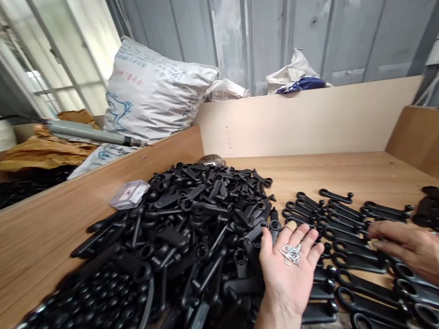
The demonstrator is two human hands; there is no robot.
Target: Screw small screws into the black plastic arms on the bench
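Observation:
My left hand (pixel 289 271) lies palm up with its fingers stretched out. A small heap of short silvery metal pins (pixel 291 254) rests in its palm. My right hand (pixel 414 246) is at the right, palm down, its fingers together over the rows of black crank handles (pixel 357 259). Whatever its fingertips hold is too small or hidden to make out. Each handle has a ring at one end and a small stub at the other, and they lie side by side in columns. Left of my left hand rises a big loose pile of the same black handles (pixel 206 215).
A metal-rimmed bowl of shiny black knobs (pixel 70 321) stands at lower left. A clear plastic box (pixel 129 194) and a round metal object (pixel 211 160) sit by the pile. Wooden boards (pixel 311 121) wall the bench. A grey power screwdriver (pixel 88 133) and a white sack (pixel 152 89) lie beyond.

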